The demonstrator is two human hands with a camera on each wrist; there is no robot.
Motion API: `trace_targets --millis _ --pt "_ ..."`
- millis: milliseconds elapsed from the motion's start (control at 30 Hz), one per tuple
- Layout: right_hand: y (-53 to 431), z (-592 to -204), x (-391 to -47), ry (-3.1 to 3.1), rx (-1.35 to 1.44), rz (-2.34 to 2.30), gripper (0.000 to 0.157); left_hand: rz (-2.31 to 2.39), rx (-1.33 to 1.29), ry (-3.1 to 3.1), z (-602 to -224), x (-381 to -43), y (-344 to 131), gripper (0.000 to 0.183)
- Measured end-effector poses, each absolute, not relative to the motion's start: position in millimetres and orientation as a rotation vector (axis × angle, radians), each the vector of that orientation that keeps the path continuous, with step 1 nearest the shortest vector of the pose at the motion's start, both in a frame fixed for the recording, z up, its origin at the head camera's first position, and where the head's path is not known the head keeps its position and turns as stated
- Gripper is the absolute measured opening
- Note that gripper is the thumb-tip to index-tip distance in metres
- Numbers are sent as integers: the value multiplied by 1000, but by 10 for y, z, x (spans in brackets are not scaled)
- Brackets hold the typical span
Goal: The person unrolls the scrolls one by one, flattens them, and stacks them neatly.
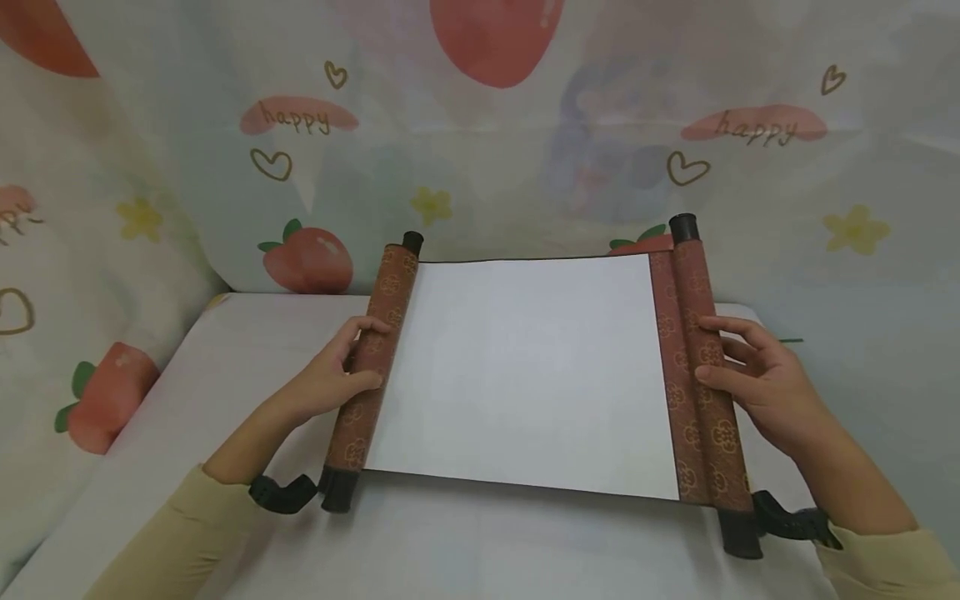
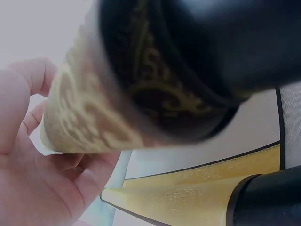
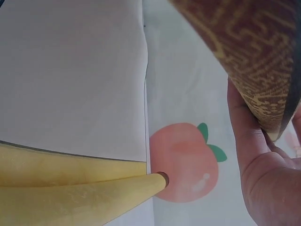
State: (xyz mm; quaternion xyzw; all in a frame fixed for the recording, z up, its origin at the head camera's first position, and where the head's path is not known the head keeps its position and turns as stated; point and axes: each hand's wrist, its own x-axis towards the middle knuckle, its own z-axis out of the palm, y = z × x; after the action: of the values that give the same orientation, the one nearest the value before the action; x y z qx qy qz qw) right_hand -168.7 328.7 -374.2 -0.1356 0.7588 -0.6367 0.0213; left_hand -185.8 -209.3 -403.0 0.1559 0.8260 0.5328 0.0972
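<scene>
A hanging scroll with a blank white sheet (image 1: 525, 375) is spread between two rollers covered in reddish-brown flower-patterned material with black end caps. My left hand (image 1: 330, 375) grips the left roller (image 1: 396, 279) near its middle, thumb in front. On the other side, my right hand (image 1: 772, 392) holds the right roller (image 1: 720, 442) between thumb and fingers. In the left wrist view, the hand (image 2: 37, 179) curls behind the patterned roller (image 2: 94, 117); a yellowish roll (image 2: 178, 202) lies below. The right wrist view shows the fingers partly hidden behind the roller (image 3: 263, 61).
A white table (image 1: 450, 550) lies beneath the scroll, with shadow under the scroll's lower edge. Behind it hangs a cloth (image 1: 495, 183) printed with peaches, hearts and "happy". Black bands (image 1: 283, 493) sit at both wrists, close to the rollers' lower caps.
</scene>
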Motion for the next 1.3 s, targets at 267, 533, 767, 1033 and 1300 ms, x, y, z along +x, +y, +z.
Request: trace_targets --millis 267,533,767,1033,1300 --pt "3316 -3701 -1669 2341 -449 -1989 62 1539 495 2493 -4052 -1865 -2085 54" --pt "3341 -3717 -1674 2353 -434 -1968 62 1465 465 2532 -4016 -1845 -2077 37" --pt "3346 -3723 -1679 2412 -414 -1922 62 1426 465 2569 -4034 -1857 -2085 45" --pt "3353 -3707 -1669 2431 -407 -1908 62 1336 520 2656 -4011 -1849 -2096 46" --pt "3385 -3674 -1636 2517 -344 -1835 62 1211 575 2767 -4027 -1850 -2144 47"
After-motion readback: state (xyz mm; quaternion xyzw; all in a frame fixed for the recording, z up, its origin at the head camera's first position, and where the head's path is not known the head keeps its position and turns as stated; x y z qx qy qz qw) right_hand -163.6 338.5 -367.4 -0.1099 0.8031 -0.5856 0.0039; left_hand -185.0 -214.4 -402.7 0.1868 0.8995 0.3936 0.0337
